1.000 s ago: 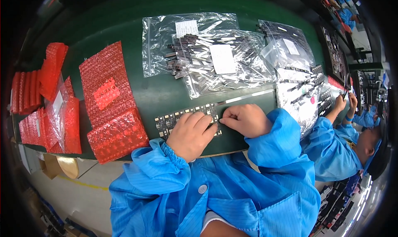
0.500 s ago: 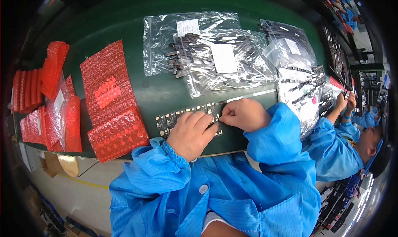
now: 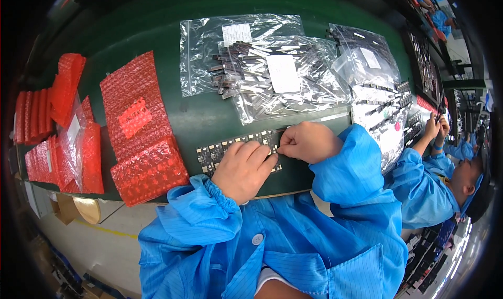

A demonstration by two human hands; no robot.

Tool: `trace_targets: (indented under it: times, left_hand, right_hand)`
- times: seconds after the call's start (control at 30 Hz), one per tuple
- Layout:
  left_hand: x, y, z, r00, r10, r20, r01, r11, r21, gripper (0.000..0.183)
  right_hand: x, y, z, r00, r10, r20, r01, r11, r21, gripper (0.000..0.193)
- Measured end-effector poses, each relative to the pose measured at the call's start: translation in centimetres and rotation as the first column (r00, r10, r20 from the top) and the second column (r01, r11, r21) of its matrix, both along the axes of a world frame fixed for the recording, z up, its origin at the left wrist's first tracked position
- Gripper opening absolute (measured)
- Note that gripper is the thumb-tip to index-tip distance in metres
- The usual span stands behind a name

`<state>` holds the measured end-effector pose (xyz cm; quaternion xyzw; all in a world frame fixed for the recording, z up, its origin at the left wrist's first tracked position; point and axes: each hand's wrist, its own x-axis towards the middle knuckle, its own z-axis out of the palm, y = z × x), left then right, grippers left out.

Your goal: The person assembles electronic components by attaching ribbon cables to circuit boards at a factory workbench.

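Observation:
A dark circuit board panel (image 3: 208, 156) with rows of small pale components lies on the green table in front of me. My left hand (image 3: 244, 169) rests over its middle, fingers bent down onto it, thumb and forefinger near its right end. My right hand (image 3: 310, 143) is closed in a pinch at that right end, close to the left fingertips. Whatever is between the right fingertips is hidden. Behind the right hand a thin strip with a pale part (image 3: 334, 117) lies on the table.
Clear bags of dark and silvery strips (image 3: 314, 97) lie beyond my hands, with another filled bag (image 3: 385, 136) to the right. Red bubble wrap (image 3: 139, 84) and more red packs (image 3: 91, 157) are at left. A co-worker in blue (image 3: 427, 186) sits at right.
My right hand has risen very slightly, covering more of the strip behind it. My left hand stays on the board. The co-worker has barely moved.

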<state>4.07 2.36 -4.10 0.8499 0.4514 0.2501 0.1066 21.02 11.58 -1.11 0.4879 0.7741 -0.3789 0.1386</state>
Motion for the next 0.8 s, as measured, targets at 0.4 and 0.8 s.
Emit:
trace_targets:
  times: [0.4, 0.8]
  left_hand:
    - [-0.2, -0.1, 0.0, 0.999, -0.026, -0.031, 0.022, 0.994, -0.105, 0.030]
    - [-4.4, 6.2, 1.8, 0.673, 0.696, 0.250, -0.508, 0.681, -0.528, 0.027]
  right_hand:
    - [0.5, -0.4, -0.6, 0.991, 0.130, -0.038, -0.125, 0.985, 0.121, 0.017]
    - [1.7, -2.4, 1.7, 0.953, 0.111, -0.283, 0.046, 0.867, 0.496, 0.018]
